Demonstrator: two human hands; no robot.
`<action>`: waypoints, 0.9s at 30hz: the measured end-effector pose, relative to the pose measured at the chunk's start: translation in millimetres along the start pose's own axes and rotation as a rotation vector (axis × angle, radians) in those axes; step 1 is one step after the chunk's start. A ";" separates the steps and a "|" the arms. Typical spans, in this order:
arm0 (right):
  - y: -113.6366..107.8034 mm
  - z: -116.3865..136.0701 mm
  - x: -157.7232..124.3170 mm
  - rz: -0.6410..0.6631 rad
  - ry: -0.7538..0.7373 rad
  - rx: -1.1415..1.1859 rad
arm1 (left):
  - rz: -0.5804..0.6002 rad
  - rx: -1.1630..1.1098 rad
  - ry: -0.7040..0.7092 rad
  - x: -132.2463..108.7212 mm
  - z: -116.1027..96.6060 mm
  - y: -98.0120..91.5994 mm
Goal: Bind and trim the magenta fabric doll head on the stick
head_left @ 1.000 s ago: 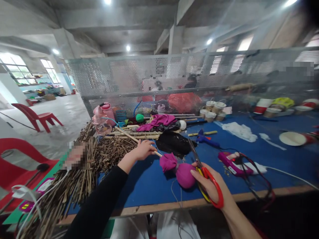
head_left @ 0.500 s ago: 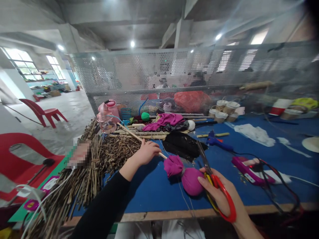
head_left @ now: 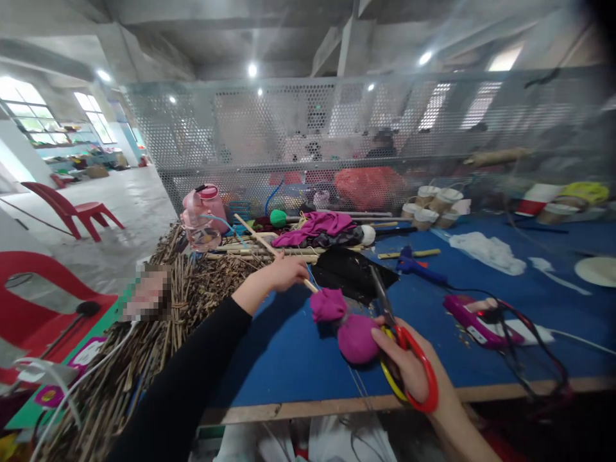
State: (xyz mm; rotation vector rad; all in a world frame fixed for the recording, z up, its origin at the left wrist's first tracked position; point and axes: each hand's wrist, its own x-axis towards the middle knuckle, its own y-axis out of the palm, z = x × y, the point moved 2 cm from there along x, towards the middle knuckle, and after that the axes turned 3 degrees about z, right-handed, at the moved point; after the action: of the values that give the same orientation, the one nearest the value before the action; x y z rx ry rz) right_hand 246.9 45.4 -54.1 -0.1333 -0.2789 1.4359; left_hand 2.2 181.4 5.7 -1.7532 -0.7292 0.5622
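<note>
Left of the magenta cloth bundle (head_left: 357, 339), dry stems (head_left: 177, 311) lie heaped on the bench (head_left: 269, 359). Nearer the bundle, the left hand (head_left: 286, 273) pinches a pale stick (head_left: 255, 234) whose lower end meets the bundle's gathered cloth. Right of the bundle's middle, the right hand (head_left: 414, 359) grips scissors (head_left: 384, 300), its fingertips on the bundle's round end. Farther right of the bundle lies a purple power strip (head_left: 459, 314).

No lettering or number can be read (too small, too blurred).
</note>
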 end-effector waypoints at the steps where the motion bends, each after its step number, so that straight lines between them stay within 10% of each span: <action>1: 4.7 3.5 3.0 0.014 0.001 0.004 | 0.004 -0.021 0.007 4.7 9.1 3.4; 6: 18.4 9.1 15.9 0.050 0.054 0.018 | -0.171 -0.109 -0.089 6.9 22.5 14.9; 11: 22.9 9.8 13.5 0.005 0.043 -0.019 | -0.395 -0.221 -0.351 -20.1 -12.0 22.2; 21: 39.4 38.6 30.6 0.067 -0.123 -0.141 | -0.560 -0.997 -0.391 -32.0 -40.1 63.0; 27: 47.1 43.1 -18.3 0.417 0.266 0.381 | -0.583 -1.081 -0.519 -47.8 -30.3 71.1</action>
State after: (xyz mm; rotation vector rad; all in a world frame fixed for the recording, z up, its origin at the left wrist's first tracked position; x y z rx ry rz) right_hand 188.2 30.3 -26.8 -0.0707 0.2579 1.8355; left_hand 3.7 112.1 -53.2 -2.1818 -2.1108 0.1893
